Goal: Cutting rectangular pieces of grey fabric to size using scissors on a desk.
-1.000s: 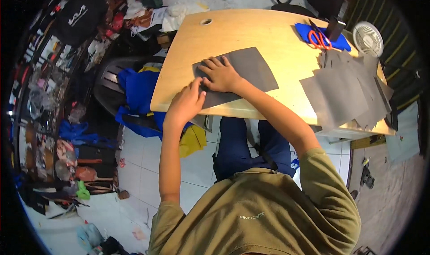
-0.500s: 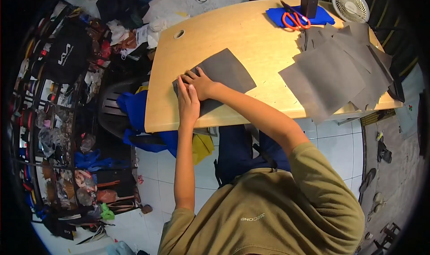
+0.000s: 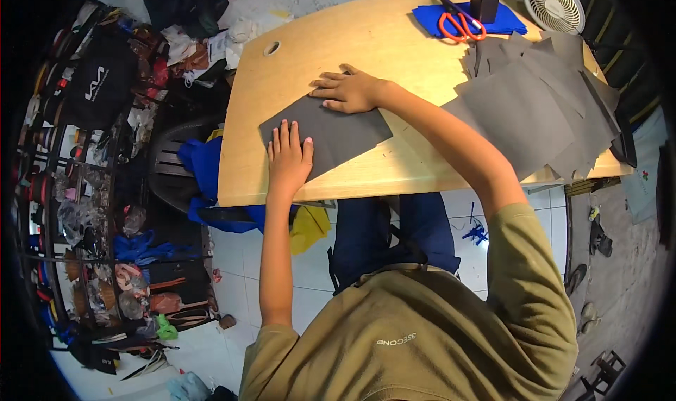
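A dark grey sheet, thin and four-sided, lies flat on the wooden table in front of me. On its left part rests my left hand, palm down with the fingers stretched out. My right hand lies across the sheet's far edge, fingers spread and pointing left, partly over the bare wood. Neither hand grips anything. To the right, a loose pile of similar grey sheets fans out near the table's right end, with my right forearm passing close to it.
Orange-handled scissors lie on folded blue cloth at the far right, beside a black box-shaped object and a white fan. A cluttered shelf rack stands left. The table has a round hole.
My hands were together at the sheet's left end. The right hand has moved away and right to the far edge, and the left now lies flat. The sheet looks slightly turned.
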Tool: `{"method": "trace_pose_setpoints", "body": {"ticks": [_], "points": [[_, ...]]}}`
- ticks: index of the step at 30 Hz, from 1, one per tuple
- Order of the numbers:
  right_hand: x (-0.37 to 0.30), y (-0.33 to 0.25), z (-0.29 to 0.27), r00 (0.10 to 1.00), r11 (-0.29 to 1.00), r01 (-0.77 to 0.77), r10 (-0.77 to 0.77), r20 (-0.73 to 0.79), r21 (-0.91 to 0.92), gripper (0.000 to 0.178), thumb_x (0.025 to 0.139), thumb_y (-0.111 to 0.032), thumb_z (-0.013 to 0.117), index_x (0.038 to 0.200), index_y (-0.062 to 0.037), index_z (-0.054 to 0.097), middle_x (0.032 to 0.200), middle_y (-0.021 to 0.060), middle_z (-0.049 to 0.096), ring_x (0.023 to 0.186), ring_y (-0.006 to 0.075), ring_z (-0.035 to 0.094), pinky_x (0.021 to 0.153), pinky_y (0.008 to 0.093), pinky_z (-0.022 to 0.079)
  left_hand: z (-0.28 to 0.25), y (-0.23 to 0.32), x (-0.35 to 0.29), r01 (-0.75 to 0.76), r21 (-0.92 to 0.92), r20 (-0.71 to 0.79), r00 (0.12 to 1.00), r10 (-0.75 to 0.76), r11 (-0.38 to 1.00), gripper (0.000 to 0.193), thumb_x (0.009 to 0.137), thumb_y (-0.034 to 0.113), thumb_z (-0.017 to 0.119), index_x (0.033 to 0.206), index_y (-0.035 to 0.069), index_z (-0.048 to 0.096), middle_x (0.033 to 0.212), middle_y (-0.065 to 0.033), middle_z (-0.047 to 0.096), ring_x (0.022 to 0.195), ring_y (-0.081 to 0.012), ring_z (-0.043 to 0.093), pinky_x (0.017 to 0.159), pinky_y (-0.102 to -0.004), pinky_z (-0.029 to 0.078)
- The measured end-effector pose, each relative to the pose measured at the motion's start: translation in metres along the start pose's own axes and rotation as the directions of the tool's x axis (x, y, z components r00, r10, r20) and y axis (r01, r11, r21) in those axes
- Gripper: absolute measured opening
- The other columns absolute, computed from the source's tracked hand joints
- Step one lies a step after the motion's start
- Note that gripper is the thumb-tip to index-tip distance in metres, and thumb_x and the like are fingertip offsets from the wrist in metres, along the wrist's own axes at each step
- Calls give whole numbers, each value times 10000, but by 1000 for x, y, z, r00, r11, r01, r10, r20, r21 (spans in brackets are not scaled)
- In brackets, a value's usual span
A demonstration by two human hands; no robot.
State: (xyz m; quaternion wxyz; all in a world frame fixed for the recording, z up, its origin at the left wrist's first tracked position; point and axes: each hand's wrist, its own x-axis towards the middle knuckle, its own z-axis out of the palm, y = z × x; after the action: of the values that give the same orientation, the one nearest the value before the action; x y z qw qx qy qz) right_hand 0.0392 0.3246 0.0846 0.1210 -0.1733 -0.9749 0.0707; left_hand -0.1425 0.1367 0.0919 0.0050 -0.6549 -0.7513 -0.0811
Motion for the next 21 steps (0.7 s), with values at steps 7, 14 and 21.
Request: {"method": "trace_pose_setpoints", "body": {"ticks": [7,14,21], "points": [[1,-1,1,999,998,1,2,41,-60,564,1016,-478,244,1493,-205,373,1591,27,263,1477,236,209,1184,538,144,-23,26,14,-34,238,16,999,31,971,637,984,381,422,1474,-12,319,1573,-185,243,1469,-363,183,1178,-529,173],[4,1,4,999,995,17,-14,32,-94,559,1011,-451,257,1502,-202,352,1589,28,271,1476,233,213,1178,539,161,7,62,23,-182,-61,-185,968,168,982,690,979,403,448,1494,-21,272,1575,-186,247,1473,-336,199,1184,-498,162],[4,4,7,998,998,30,-33,-44,-56,558,1001,-430,287,1511,-206,330,1575,48,305,1465,246,252,1175,545,173,18,63,22,-135,-22,-66,989,133,991,704,1001,459,366,1522,7,223,1582,-182,240,1479,-307,190,1191,-486,126]]}}
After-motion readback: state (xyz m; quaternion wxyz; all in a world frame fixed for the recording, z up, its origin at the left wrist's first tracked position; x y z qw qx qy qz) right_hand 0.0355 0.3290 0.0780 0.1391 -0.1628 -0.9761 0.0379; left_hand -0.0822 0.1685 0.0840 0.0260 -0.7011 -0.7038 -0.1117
